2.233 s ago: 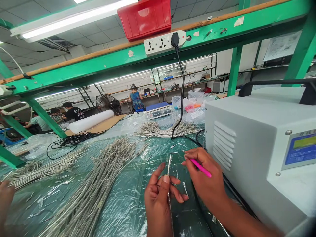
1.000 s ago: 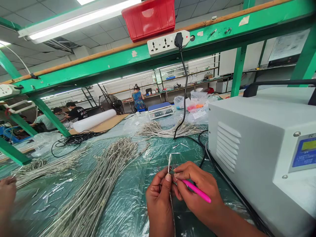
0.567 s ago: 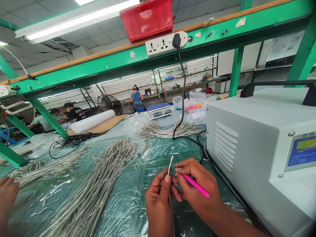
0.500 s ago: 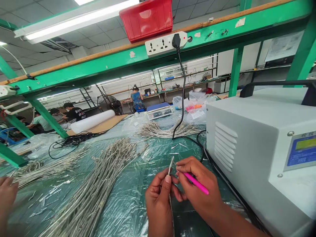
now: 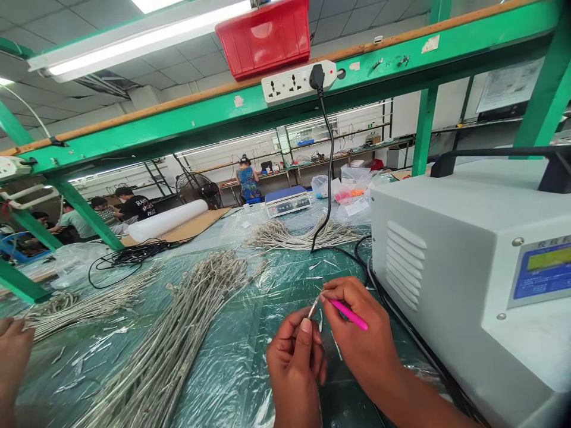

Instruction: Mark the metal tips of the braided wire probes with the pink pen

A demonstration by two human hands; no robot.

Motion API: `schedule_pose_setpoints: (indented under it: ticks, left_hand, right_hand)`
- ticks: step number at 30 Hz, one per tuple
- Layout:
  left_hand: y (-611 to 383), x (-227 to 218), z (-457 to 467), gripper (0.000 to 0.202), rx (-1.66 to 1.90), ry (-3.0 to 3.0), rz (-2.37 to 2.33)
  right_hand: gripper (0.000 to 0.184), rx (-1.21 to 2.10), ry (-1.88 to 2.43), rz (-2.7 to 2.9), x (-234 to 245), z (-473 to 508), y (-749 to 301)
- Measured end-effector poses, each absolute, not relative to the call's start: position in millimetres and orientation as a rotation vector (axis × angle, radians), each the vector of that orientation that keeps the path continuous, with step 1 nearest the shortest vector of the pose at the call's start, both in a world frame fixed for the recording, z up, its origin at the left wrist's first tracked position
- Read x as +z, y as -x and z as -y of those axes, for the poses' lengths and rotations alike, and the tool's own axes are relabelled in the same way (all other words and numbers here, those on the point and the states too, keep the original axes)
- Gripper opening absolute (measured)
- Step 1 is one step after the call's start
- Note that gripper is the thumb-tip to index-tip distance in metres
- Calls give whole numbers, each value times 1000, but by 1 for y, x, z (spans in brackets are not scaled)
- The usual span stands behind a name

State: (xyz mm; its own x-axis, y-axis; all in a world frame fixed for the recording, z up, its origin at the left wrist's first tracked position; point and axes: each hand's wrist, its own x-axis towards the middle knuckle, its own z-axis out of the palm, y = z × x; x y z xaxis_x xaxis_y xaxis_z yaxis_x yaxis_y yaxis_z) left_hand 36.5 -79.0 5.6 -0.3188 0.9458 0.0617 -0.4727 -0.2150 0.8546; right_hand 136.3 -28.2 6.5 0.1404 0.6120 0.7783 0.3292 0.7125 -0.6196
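Braided wire (image 5: 313, 306) up first, a single silvery length pinched in the left hand (image 5: 294, 371), thumb and fingers closed firmly on it, with its tip poking out above the grip. The right hand (image 5: 363, 336) is closed too, fingers curled around a pink pen-shaped tool (image 5: 350, 315), and those fingertips (image 5: 328, 286) are right up against the wire tip; from here, can't tell if they're touching.

Just below, loose silver strips (image 5: 320, 321) lie on the green-topped bench (image 5: 276, 285), under clear plastic sheeting (image 5: 223, 395). To the right, a big grey machine (image 5: 446, 291) with side vents and a blue display panel (image 5: 544, 272) stands close beside the right hand. Out to the left, a long bundle of braided cable (image 5: 165, 356) fans across the bench, with 2 more bundles (image 5: 289, 236) beyond it, and another person's hand (image 5: 14, 351) sits at the far left edge.

Further up the bench, a digital scale (image 5: 288, 202) sits by plastic bags (image 5: 343, 190). Overhead, a black power cord (image 5: 329, 172) drops from a white power strip (image 5: 298, 82) on the green shelf frame (image 5: 178, 113).
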Motion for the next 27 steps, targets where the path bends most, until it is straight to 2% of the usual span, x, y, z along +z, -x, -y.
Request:
schedule_pose_setpoints:
  ticks: [5, 13, 19, 27]
  left_hand:
    - [-32, 3, 82, 24, 1915, -664, -945]
    - [-28, 0, 75, 24, 1745, -711, -865]
    - [-25, -1, 73, 22, 1725, -685, -812]
    - [-26, 0, 74, 25, 1738, -600, -813]
  right_hand:
    - [13, 243, 874, 1401, 7, 20, -151]
    - [3, 713, 754, 1255, 9, 37, -129]
    - [14, 462, 650, 1370, 13, 43, -133]
    - [18, 353, 571, 1568, 6, 48, -126]
